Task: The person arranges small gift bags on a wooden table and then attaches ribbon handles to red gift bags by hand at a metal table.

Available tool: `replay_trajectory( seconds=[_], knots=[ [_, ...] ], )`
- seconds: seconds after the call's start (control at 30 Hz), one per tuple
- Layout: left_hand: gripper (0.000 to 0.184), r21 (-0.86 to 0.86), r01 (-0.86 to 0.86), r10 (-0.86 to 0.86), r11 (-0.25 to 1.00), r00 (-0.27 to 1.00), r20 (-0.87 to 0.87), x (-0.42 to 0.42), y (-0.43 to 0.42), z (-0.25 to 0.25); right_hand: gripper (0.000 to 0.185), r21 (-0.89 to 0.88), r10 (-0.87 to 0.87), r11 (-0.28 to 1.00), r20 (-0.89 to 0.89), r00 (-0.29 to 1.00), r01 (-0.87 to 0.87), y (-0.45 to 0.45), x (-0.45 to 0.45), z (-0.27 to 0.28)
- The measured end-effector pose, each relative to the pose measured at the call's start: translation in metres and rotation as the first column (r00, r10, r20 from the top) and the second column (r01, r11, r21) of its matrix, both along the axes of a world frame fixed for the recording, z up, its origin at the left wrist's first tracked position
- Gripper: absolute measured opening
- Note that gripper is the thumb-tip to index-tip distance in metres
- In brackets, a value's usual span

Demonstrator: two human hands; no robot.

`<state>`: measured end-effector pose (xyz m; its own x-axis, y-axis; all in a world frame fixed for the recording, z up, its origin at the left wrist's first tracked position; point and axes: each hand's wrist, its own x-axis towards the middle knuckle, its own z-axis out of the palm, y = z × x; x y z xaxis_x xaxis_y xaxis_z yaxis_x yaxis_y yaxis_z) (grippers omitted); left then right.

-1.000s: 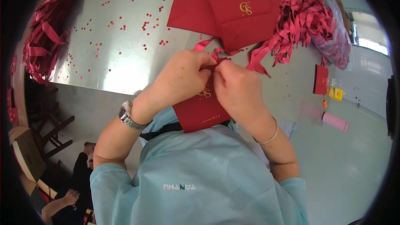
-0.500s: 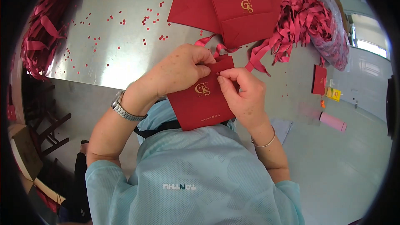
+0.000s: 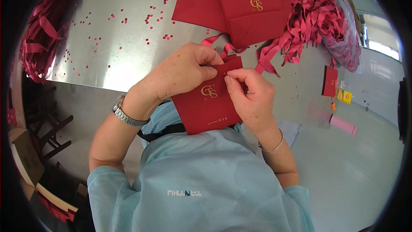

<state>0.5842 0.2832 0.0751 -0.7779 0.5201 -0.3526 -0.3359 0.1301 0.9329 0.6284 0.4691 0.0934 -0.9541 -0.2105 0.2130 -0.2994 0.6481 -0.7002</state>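
Observation:
A red paper gift bag (image 3: 201, 114) with a gold monogram lies tilted against my lap at the table's edge. Its upper left edge is gripped by my left hand (image 3: 191, 68), fingers behind and thumb in front. On the bag's upper right side, my right hand (image 3: 251, 94) pinches thumb and forefinger together. A tiny pinkish bit shows at those fingertips, too small to name. Just beyond the bag's mouth, a red ribbon (image 3: 231, 50) loops out; where its ends run is hidden.
More red bags (image 3: 257, 21) are stacked on the metal table (image 3: 107, 60), among scattered red paper dots. A heap of red ribbons (image 3: 309, 25) spills from a plastic bag (image 3: 343, 30); another ribbon bundle (image 3: 40, 47) hangs at left. At right are a yellow packet (image 3: 344, 96) and a pink bottle (image 3: 343, 124).
Both hands keep nearly the same hold on the bag, with only a slight shift. At lower left, a dark-clothed person's arm and leg have moved mostly out of sight.

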Motion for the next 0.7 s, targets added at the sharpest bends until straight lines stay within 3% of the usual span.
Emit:
replay_trajectory(
  seconds=[0.27, 0.37, 0.53, 0.7],
  knots=[
    [0.014, -0.004, 0.009, -0.009, 1.0, 1.0, -0.026, 0.0, -0.001, -0.002, 0.008, -0.005, -0.019, 1.0, 0.078, 0.997, 0.02, -0.001, -0.003, 0.003],
    [0.015, 0.044, -0.04, 0.042, 0.998, 0.997, -0.063, 0.002, -0.001, -0.002, 0.008, -0.104, -0.031, 0.993, 0.185, 0.982, 0.051, 0.001, -0.003, 0.004],
    [0.015, 0.057, -0.045, 0.049, 0.997, 0.997, -0.061, 0.003, 0.0, -0.006, 0.007, -0.044, -0.002, 0.999, 0.058, 0.998, 0.005, 0.001, -0.003, -0.002],
    [0.016, 0.05, -0.064, 0.069, 0.997, 0.991, -0.117, 0.006, 0.002, -0.009, 0.008, 0.082, -0.041, 0.996, 0.091, 0.995, 0.033, -0.012, -0.005, 0.011]
  ],
)
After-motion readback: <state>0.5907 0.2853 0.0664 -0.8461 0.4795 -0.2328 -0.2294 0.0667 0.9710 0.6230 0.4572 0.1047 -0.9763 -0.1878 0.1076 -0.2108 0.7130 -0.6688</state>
